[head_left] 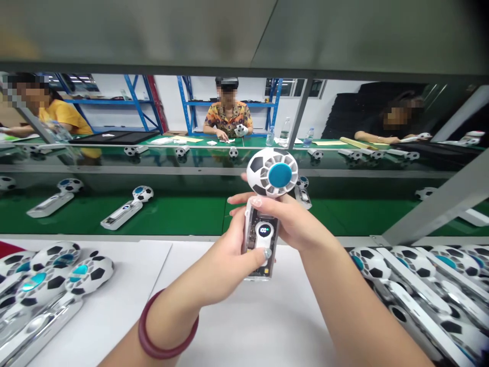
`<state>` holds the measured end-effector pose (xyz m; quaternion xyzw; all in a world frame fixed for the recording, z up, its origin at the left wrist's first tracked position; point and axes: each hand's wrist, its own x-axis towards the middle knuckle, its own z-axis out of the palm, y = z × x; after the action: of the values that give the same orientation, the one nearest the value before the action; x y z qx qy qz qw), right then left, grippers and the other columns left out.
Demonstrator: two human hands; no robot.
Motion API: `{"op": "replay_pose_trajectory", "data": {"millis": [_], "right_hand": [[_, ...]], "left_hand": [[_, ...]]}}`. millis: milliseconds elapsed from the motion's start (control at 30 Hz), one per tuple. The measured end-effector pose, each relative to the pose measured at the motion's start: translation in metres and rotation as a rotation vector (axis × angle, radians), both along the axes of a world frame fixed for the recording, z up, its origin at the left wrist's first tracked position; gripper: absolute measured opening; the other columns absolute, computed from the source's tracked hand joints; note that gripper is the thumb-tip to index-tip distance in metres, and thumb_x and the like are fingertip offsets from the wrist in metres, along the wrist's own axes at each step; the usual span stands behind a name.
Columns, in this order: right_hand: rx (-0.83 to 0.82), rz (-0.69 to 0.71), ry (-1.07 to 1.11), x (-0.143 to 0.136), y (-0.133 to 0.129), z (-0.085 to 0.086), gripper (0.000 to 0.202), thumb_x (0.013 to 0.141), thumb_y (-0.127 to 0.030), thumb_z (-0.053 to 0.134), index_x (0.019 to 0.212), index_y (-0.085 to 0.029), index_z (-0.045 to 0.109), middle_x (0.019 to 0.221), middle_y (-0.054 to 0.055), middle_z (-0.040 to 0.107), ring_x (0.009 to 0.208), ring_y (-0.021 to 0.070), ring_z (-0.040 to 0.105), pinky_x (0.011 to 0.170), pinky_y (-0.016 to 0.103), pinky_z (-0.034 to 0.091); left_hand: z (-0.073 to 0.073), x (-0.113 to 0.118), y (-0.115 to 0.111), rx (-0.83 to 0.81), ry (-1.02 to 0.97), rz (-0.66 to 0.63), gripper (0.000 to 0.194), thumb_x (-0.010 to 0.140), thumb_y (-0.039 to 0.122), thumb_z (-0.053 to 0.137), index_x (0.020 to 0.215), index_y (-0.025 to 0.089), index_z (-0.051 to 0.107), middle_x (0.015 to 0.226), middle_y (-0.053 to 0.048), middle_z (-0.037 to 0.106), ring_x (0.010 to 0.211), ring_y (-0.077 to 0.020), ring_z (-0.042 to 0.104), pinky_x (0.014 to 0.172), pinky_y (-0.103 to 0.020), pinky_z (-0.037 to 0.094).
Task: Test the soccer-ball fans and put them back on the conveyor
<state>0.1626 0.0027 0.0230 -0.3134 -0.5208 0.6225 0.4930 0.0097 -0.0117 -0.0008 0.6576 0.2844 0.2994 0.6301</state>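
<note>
A gray shelf (145,35) hangs above the green belt (191,209), its top cut off by the frame. A white table (214,336) lies on the near side of the belt, partly covered by the person's forearms. Beyond the belt's left stretch sits a worker in yellow (71,114), cropped by the picture's edge; a worker in a patterned shirt (229,114) faces the belt's middle, and beyond its right stretch a worker in black (389,122) is hard to make out against dark stacks. On the near side of the belt, a right pile (420,300) and a left pile (57,278) of soccer-ball fans both run out of frame. The fan (263,219) in hand stands nearly upright on the near side of the belt, hiding part of another fan (302,193) on the belt. The left hand (229,255) grips the handle, thumb pressed on its front near the lower end; its other fingers are mostly hidden behind. The right hand (296,219) grasps the handle's top, thumb across the front, with fingertips, apparently its own, showing past the far side. Between the two thumbs, a small round display (264,230) reads 100.
</note>
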Motion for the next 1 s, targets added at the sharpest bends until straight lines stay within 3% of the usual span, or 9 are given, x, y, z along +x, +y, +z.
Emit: {"op": "replay_pose_trajectory", "data": {"millis": [100,267,400,600,900,933,1000], "right_hand": [[-0.018,0.092,0.024,0.003,0.0,-0.001,0.031,0.072,-0.033,0.071,0.1,-0.021,0.064,0.094,0.004,0.067,0.085,0.0199,0.063,0.072,0.031,0.053],[0.037,0.29,0.16,0.003,0.002,-0.004,0.019,0.073,-0.028,0.067,0.087,-0.015,0.066,0.087,0.006,0.067,0.086,0.0202,0.063,0.075,0.032,0.053],[0.049,0.34,0.212,0.001,0.004,-0.007,0.012,0.075,-0.026,0.065,0.08,-0.015,0.064,0.077,0.002,0.063,0.081,0.0191,0.063,0.072,0.03,0.052],[0.024,0.317,0.18,0.0,0.003,-0.006,0.014,0.075,-0.03,0.065,0.077,-0.017,0.062,0.075,-0.001,0.059,0.062,0.0129,0.062,0.074,0.03,0.05],[0.067,0.272,0.117,-0.004,-0.005,-0.003,0.015,0.073,-0.031,0.067,0.08,-0.018,0.063,0.08,0.002,0.062,0.08,0.0197,0.063,0.07,0.031,0.052],[0.08,0.235,0.06,-0.002,-0.007,-0.002,0.017,0.073,-0.034,0.067,0.081,-0.019,0.064,0.083,0.004,0.063,0.084,0.0217,0.063,0.072,0.032,0.053],[0.183,0.024,-0.147,0.003,-0.012,0.003,0.022,0.072,-0.038,0.069,0.085,-0.02,0.065,0.093,0.006,0.064,0.09,0.0243,0.061,0.075,0.034,0.053]], "left_hand": [[0.004,-0.003,-0.001,0.062,0.073,0.004,0.056,0.084,0.021,0.053,0.132,0.031,0.026,0.116,-0.007,0.05,0.099,-0.0229,0.055,0.079,-0.036,0.048],[0.009,-0.006,-0.003,0.044,0.111,-0.1,0.054,0.084,0.018,0.049,0.132,0.026,0.028,0.105,-0.006,0.052,0.091,-0.0214,0.055,0.073,-0.034,0.049],[0.01,-0.006,-0.002,0.049,0.104,-0.104,0.063,0.081,0.017,0.052,0.135,0.026,0.021,0.106,-0.007,0.05,0.096,-0.0229,0.053,0.077,-0.036,0.048],[0.012,-0.008,0.0,0.082,0.074,-0.104,0.067,0.079,0.016,0.053,0.137,0.026,0.02,0.121,-0.01,0.043,0.109,-0.0271,0.047,0.083,-0.039,0.046],[0.013,-0.012,0.002,0.164,0.097,-0.13,0.078,0.076,0.014,0.057,0.141,0.027,0.016,0.13,-0.012,0.04,0.103,-0.025,0.053,0.08,-0.037,0.049],[0.014,-0.014,0.002,0.18,0.095,-0.148,0.08,0.076,0.014,0.058,0.141,0.027,0.013,0.131,-0.011,0.041,0.103,-0.0246,0.054,0.081,-0.036,0.049],[0.02,-0.021,0.006,0.252,0.125,-0.179,0.076,0.077,0.016,0.057,0.141,0.026,0.018,0.134,-0.01,0.041,0.111,-0.0244,0.05,0.087,-0.035,0.047]]}}
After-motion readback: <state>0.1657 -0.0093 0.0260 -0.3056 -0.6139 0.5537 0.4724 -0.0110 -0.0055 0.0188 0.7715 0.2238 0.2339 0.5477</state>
